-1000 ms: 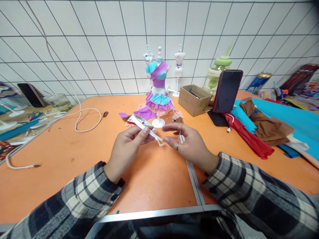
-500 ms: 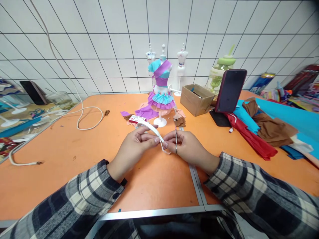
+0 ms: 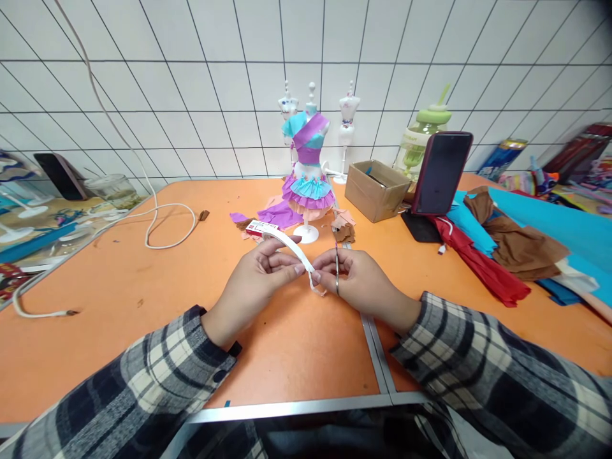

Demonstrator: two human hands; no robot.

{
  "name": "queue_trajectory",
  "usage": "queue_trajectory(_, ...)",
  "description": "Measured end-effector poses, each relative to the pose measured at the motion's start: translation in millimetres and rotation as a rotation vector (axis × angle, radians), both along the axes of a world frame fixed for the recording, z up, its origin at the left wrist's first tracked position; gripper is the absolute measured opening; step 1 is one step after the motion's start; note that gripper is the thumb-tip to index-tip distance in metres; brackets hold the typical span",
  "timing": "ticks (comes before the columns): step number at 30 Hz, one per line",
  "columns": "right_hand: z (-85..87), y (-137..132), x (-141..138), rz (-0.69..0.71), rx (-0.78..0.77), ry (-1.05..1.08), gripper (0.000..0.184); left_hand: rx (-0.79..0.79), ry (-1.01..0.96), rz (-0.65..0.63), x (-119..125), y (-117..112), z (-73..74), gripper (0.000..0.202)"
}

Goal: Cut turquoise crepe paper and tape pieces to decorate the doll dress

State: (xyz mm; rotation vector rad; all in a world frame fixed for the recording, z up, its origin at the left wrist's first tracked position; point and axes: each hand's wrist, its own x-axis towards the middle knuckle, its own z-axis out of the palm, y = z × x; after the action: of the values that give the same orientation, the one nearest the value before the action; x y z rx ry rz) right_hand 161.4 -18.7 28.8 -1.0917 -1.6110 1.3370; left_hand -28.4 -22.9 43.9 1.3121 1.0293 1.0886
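Note:
My left hand [image 3: 261, 268] is closed, pinching a white strip of tape [image 3: 294, 247] that arcs over its fingers. My right hand [image 3: 356, 277] is closed too; its thumb and forefinger pinch the strip's loose end [image 3: 316, 285], and small metal scissors [image 3: 336, 271] hang upright from its fingers. Both hands meet fingertip to fingertip above the orange table [image 3: 119, 287]. Just beyond them stands a small white mannequin [image 3: 307, 172] dressed in purple and turquoise paper, with purple and pink paper scraps [image 3: 280, 217] at its foot.
Behind stand two bare mini mannequins [image 3: 347, 118], a cardboard box [image 3: 375, 190], a green-lidded bottle [image 3: 423, 140] and a propped phone [image 3: 442, 172]. Red, brown and blue crepe paper [image 3: 502, 248] lies at right. A white cable [image 3: 162, 226] loops at left. A metal seam [image 3: 377, 357] splits the table.
My hands have come together: the right hand closed in on the left and took the strip's loose end. Since half a second ago almost nothing has shifted.

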Motion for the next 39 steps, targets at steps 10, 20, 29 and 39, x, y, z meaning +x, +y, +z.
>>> queue_trajectory(10,-2.0,-1.3,-2.5,0.008,-0.012,0.027,0.028,-0.034,-0.041,0.005,5.4,-3.1,2.0,0.049)
queue_trajectory(20,7.2,2.0,6.5,-0.08,0.274,-0.253,0.012,-0.064,-0.043,-0.011,2.9,-0.9,-1.4,0.051)
queue_trajectory(29,1.7,0.6,1.7,-0.01,0.152,-0.161,0.022,-0.018,-0.086,0.053,6.4,-4.1,0.6,0.045)
queue_trajectory(39,7.9,9.2,12.5,0.039,0.085,-0.209,0.025,-0.089,-0.121,0.013,1.7,-6.0,6.9,0.05)
